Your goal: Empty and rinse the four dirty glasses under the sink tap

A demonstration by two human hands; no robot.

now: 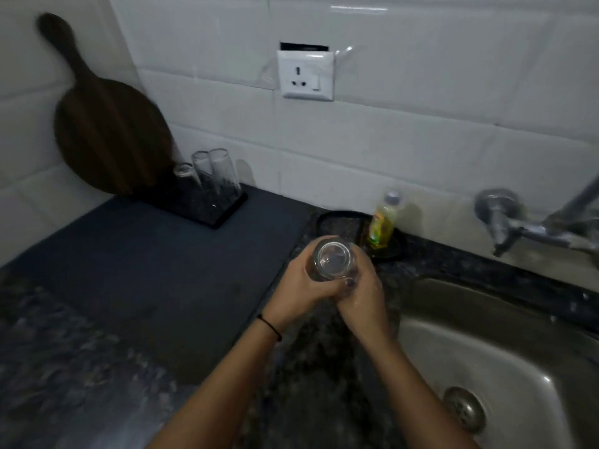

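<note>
The left hand (301,286) and right hand (363,294) together clasp a clear cylindrical glass (334,260) just left of the stainless-steel sink (486,322), probably to steady its wet surface, with three more clear glasses (207,176) farther left.

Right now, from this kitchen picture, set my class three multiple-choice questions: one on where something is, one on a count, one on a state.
1. Where is the held glass? A over the counter left of the sink; B under the tap; C on the wooden board.
2. How many glasses stand on the black tray? A one; B three; C five.
3. How is the held glass gripped? A by one hand; B by both hands; C by nobody.
Answers: 1 A, dark counter lies below it, beside the basin. 2 B, three stand together there. 3 B, the left hand and right hand both wrap it.
</note>
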